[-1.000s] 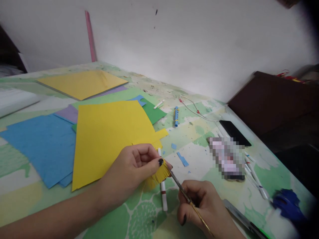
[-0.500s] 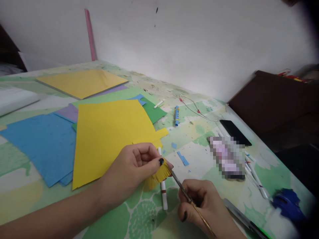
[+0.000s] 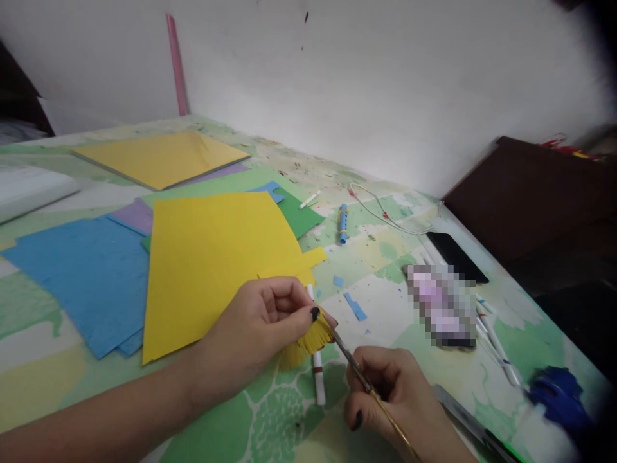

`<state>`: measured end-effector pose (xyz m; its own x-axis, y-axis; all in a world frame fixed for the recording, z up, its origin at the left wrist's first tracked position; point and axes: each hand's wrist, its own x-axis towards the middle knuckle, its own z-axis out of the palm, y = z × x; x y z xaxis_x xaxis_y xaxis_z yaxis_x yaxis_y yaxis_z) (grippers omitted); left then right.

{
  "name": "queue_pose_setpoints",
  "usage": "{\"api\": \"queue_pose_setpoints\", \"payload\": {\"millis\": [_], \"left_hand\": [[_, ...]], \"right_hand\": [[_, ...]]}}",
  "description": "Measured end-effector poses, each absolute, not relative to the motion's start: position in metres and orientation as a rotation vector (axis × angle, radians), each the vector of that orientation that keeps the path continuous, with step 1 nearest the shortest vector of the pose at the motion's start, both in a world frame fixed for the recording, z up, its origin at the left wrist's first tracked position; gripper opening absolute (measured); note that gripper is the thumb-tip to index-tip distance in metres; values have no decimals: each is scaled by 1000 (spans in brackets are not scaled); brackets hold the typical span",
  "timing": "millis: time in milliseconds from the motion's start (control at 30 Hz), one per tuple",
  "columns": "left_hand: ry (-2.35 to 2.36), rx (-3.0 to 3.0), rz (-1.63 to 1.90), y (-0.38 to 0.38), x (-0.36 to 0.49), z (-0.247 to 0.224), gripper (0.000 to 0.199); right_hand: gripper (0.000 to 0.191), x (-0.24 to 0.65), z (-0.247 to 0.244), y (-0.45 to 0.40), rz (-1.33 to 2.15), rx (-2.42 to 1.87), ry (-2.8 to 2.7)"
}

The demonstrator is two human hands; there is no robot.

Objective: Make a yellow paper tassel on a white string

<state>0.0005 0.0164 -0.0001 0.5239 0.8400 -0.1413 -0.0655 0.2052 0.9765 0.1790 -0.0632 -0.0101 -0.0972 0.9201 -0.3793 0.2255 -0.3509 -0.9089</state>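
Observation:
Between its thumb and fingers, my left hand (image 3: 270, 318) pinches a yellow paper strip (image 3: 314, 337) cut into a fringe along its lower edge. My right hand (image 3: 390, 392) is closed on a pair of scissors (image 3: 357, 370) with gold-coloured handles. The blade tips reach the strip's right end, close to my left fingertips. Under the strip lies a white marker (image 3: 319, 379) with a dark red band, partly covered. A large yellow paper sheet (image 3: 216, 257) rests flat behind my left hand. Small blue paper scraps (image 3: 355, 307) lie beyond the scissors.
Blue sheets (image 3: 87, 276) lie at left, a yellow pad (image 3: 159, 157) behind. A blue paper roll (image 3: 342, 224), a white cord (image 3: 385, 215), a black phone (image 3: 457, 256) and a blurred-out pink object (image 3: 438, 305) sit farther right. A cutter knife (image 3: 467, 418) and blue tape dispenser (image 3: 556, 392) are near my right hand.
Both hands keep nearly the same pose, with the scissors still at the fringed strip. The whole view has shifted very slightly.

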Motion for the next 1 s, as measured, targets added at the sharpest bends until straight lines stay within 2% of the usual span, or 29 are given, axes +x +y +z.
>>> {"api": "queue_pose_setpoints", "payload": {"millis": [1000], "left_hand": [[782, 1131, 768, 16, 3, 4, 11]], "right_hand": [[45, 180, -11, -63, 1435, -1651, -1297]]}}
